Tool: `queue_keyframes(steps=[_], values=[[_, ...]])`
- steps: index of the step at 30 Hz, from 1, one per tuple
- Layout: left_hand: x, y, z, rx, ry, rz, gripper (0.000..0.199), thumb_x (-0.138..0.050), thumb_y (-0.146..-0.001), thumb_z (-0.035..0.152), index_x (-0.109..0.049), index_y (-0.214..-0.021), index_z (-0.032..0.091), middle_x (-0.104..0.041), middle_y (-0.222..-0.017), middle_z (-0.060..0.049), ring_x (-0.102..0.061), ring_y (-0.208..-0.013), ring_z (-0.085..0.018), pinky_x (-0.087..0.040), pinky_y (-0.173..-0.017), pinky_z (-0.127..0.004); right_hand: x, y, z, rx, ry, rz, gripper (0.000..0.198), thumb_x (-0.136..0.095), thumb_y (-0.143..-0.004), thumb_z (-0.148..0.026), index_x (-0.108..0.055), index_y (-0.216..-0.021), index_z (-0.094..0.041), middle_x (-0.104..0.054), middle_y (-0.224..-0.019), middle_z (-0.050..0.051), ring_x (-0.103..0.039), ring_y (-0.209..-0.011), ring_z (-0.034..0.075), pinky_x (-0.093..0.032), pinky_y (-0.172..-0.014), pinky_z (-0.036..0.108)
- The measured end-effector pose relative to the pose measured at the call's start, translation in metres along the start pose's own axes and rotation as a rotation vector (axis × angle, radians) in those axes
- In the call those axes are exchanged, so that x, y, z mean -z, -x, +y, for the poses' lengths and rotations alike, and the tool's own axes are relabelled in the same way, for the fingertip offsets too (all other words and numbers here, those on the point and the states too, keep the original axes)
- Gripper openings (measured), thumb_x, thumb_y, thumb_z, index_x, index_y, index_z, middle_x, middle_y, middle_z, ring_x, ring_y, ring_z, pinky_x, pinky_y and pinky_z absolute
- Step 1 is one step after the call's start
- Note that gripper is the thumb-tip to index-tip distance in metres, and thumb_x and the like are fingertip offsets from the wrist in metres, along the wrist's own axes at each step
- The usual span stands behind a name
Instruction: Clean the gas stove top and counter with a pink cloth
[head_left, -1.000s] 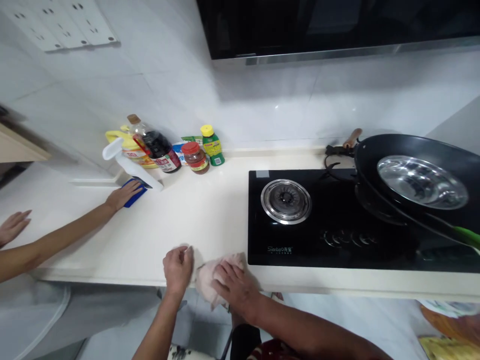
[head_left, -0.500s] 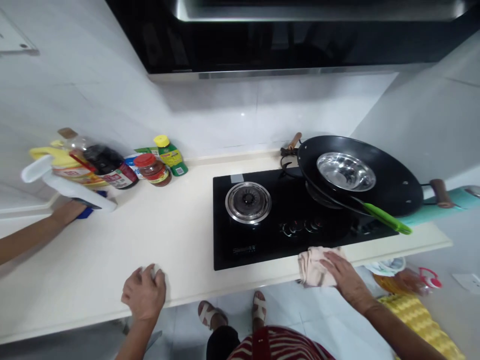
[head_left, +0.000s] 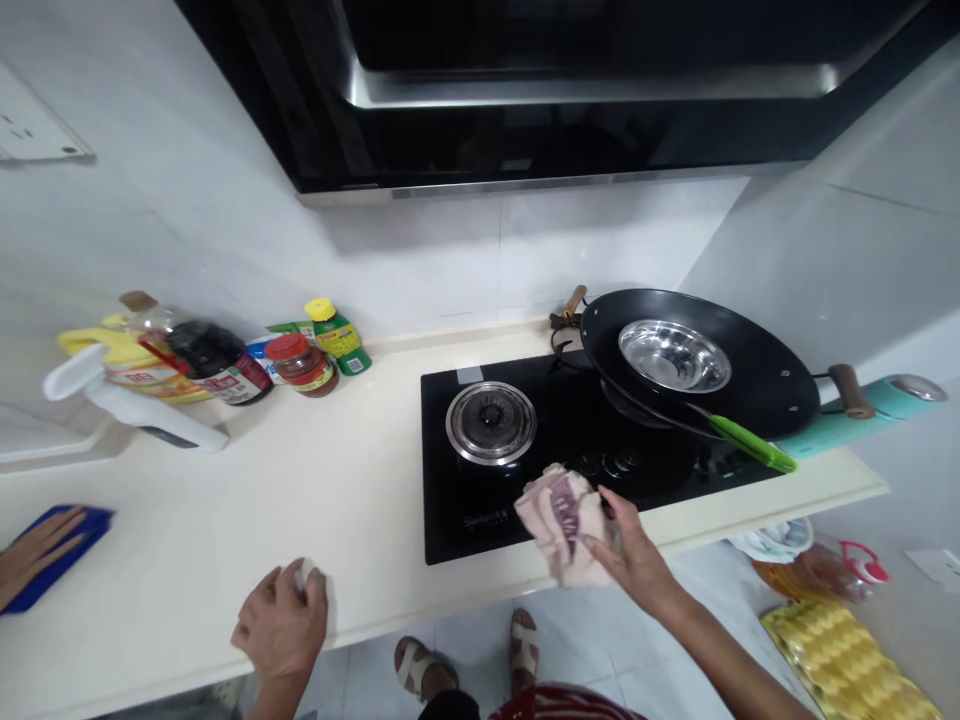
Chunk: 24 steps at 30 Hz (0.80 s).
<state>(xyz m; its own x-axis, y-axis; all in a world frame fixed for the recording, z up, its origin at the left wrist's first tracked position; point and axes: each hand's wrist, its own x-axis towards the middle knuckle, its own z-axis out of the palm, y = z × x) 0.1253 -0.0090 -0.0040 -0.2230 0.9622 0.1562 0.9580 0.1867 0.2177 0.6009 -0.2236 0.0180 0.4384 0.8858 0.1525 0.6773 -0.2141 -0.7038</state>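
My right hand (head_left: 634,555) pinches a folded pink cloth (head_left: 566,525) between thumb and fingers, at the front edge of the black gas stove (head_left: 465,515). A purple-brown patch shows on the cloth. My left hand (head_left: 281,620) rests on the cream countertop (head_left: 360,500) near its front edge, left of the stove. Its fingers are curled in, and a small whitish spot shows between thumb and fingers; I cannot make out what it is. The left burner (head_left: 491,422) is bare. Control knobs (head_left: 619,465) sit just behind my right hand.
A wok (head_left: 757,350) holding a steel bowl (head_left: 675,355) and a green-handled utensil (head_left: 750,442) covers the stove's right side. Bottles, a red-lidded jar (head_left: 301,365) and a white spray bottle (head_left: 142,400) line the wall. Another person's hand (head_left: 37,555) presses a blue cloth (head_left: 86,540).
My right hand has moved left with the pink cloth and now grips it rather than pressing it flat. The other person's hand and blue cloth came forward. My left hand stays about put.
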Motion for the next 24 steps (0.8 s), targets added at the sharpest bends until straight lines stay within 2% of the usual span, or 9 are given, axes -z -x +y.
queue_keyframes(steps=[3,6,9,11,13,17,20,22,24], values=[[0.0,0.001,0.0,-0.001,-0.004,0.015,0.051,-0.034,-0.097,0.05,-0.066,-0.126,0.022,-0.059,-0.142,-0.017,-0.05,-0.134,-0.038,-0.038,-0.11,-0.06,-0.037,-0.003,-0.017,0.062,0.221,-0.02,0.059,-0.055,-0.099,-0.051,-0.044,-0.155,-0.035,-0.054,-0.147,0.012,-0.055,-0.131,0.033,-0.053,-0.105,0.052],[-0.002,-0.001,-0.002,0.017,0.004,0.014,0.047,-0.039,-0.096,0.049,-0.066,-0.125,0.024,-0.06,-0.143,-0.016,-0.049,-0.134,-0.038,-0.038,-0.11,-0.06,-0.079,-0.005,-0.034,0.09,0.416,-0.04,0.054,-0.062,-0.095,-0.049,-0.057,-0.147,-0.035,-0.052,-0.15,0.015,-0.052,-0.131,0.04,-0.049,-0.104,0.06],[-0.004,-0.004,-0.006,0.032,0.017,-0.028,0.047,-0.039,-0.096,0.051,-0.065,-0.126,0.026,-0.059,-0.145,-0.016,-0.049,-0.136,-0.038,-0.038,-0.11,-0.061,-0.114,-0.02,-0.048,0.062,0.491,-0.037,0.052,-0.068,-0.091,-0.043,-0.062,-0.141,-0.032,-0.046,-0.156,0.016,-0.042,-0.138,0.045,-0.039,-0.11,0.067],[-0.004,-0.006,-0.008,0.049,0.027,-0.064,0.051,-0.036,-0.096,0.053,-0.065,-0.127,0.026,-0.058,-0.145,-0.016,-0.048,-0.137,-0.039,-0.038,-0.11,-0.063,-0.126,-0.039,-0.053,0.03,0.491,-0.031,0.046,-0.066,-0.091,-0.039,-0.064,-0.136,-0.03,-0.045,-0.157,0.016,-0.04,-0.14,0.046,-0.035,-0.111,0.069],[-0.004,-0.007,-0.008,0.053,0.03,-0.072,0.054,-0.032,-0.097,0.054,-0.065,-0.127,0.024,-0.057,-0.146,-0.017,-0.048,-0.137,-0.04,-0.039,-0.11,-0.064,-0.128,-0.063,-0.054,0.011,0.481,-0.031,0.039,-0.063,-0.091,-0.037,-0.067,-0.129,-0.028,-0.046,-0.156,0.016,-0.04,-0.14,0.044,-0.034,-0.112,0.067],[-0.003,-0.005,-0.008,0.028,0.013,-0.051,0.056,-0.029,-0.097,0.053,-0.064,-0.128,0.023,-0.058,-0.144,-0.017,-0.049,-0.137,-0.039,-0.039,-0.11,-0.063,-0.113,-0.119,-0.055,-0.076,0.49,-0.033,0.032,-0.056,-0.092,-0.028,-0.069,-0.12,-0.02,-0.047,-0.153,0.018,-0.045,-0.135,0.039,-0.036,-0.113,0.055],[-0.004,-0.003,-0.008,0.026,0.001,-0.043,0.051,-0.033,-0.097,0.051,-0.065,-0.127,0.023,-0.059,-0.142,-0.016,-0.051,-0.134,-0.037,-0.04,-0.11,-0.06,-0.101,-0.158,-0.058,-0.191,0.516,0.009,0.044,-0.054,-0.094,-0.029,-0.063,-0.133,-0.014,-0.049,-0.149,0.022,-0.05,-0.13,0.038,-0.038,-0.11,0.049],[-0.004,-0.002,-0.009,0.023,-0.005,-0.033,0.049,-0.035,-0.098,0.048,-0.065,-0.126,0.022,-0.06,-0.141,-0.017,-0.051,-0.134,-0.036,-0.04,-0.11,-0.059,-0.097,-0.177,-0.059,-0.224,0.538,0.033,0.053,-0.054,-0.094,-0.033,-0.056,-0.143,-0.012,-0.051,-0.146,0.023,-0.052,-0.126,0.038,-0.039,-0.108,0.048],[-0.005,0.0,-0.009,0.008,-0.014,-0.016,0.048,-0.036,-0.098,0.046,-0.066,-0.126,0.021,-0.06,-0.141,-0.017,-0.051,-0.135,-0.036,-0.04,-0.11,-0.058,-0.096,-0.188,-0.058,-0.233,0.556,0.038,0.054,-0.053,-0.095,-0.036,-0.057,-0.143,-0.012,-0.051,-0.145,0.024,-0.052,-0.126,0.04,-0.038,-0.107,0.051]])
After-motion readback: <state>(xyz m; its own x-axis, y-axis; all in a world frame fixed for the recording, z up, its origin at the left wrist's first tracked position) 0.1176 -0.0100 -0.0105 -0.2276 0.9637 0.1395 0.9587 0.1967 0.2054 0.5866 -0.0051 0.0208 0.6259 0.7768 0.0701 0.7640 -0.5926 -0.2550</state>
